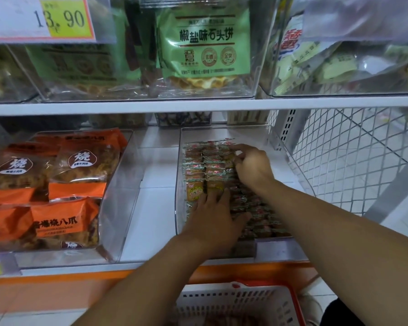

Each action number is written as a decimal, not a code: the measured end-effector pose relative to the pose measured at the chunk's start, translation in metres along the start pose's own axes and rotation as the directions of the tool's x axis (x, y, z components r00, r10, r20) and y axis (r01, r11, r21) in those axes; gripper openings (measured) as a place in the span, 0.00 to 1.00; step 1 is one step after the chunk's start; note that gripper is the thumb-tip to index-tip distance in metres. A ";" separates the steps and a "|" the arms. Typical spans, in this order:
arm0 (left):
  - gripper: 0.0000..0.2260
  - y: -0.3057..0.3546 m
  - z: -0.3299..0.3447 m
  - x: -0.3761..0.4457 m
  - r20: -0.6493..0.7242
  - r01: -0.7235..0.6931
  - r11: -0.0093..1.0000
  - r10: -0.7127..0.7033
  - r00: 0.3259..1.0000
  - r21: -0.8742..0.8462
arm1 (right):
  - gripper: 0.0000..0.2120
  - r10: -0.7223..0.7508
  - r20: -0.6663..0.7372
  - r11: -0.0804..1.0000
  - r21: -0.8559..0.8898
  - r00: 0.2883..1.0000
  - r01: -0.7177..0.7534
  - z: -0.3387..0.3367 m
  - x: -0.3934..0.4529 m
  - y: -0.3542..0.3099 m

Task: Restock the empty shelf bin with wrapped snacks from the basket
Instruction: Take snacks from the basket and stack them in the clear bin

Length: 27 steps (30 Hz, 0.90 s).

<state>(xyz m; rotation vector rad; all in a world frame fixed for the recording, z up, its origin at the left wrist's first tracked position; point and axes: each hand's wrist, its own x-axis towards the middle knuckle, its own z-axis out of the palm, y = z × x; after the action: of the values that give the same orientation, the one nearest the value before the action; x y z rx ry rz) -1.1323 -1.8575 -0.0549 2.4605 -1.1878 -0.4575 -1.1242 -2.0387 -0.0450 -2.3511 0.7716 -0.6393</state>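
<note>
Clear bin (277,149) of wrapped snacks (212,170) (rows front-to-back) under both hands.

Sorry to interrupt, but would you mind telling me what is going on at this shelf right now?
A person is restocking a clear shelf bin with small wrapped snacks. Both hands are in the bin: the left hand lies on the packets near the front, and the right hand fingers packets farther back. The bin already holds several rows. A white basket sits below the shelf.
</note>
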 end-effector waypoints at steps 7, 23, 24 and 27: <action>0.33 0.000 -0.002 0.006 -0.095 0.009 0.987 -0.024 0.995 -0.161 | 0.11 0.034 -0.046 0.999 -0.028 0.998 -0.036 0.000 0.000 0.004; 0.24 0.012 -0.031 -0.022 -0.131 -0.056 0.981 0.032 0.991 -0.187 | 0.30 0.061 0.087 0.998 -0.020 0.994 -0.059 -0.009 -0.007 -0.008; 0.22 0.014 -0.031 -0.030 -0.150 -0.072 0.975 0.041 0.988 -0.209 | 0.31 0.084 0.111 0.996 0.002 0.990 -0.084 -0.011 -0.009 -0.010; 0.14 0.017 -0.030 -0.055 -0.259 -0.135 0.958 0.067 0.964 -0.254 | 0.27 0.073 0.014 0.992 0.102 0.997 -0.074 -0.023 -0.027 -0.024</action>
<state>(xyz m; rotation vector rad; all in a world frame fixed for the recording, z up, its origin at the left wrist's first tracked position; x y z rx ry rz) -1.1630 -1.8182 -0.0140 2.1388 -1.0657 -0.2531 -1.1484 -2.0133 -0.0203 -2.2206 0.7974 -0.6207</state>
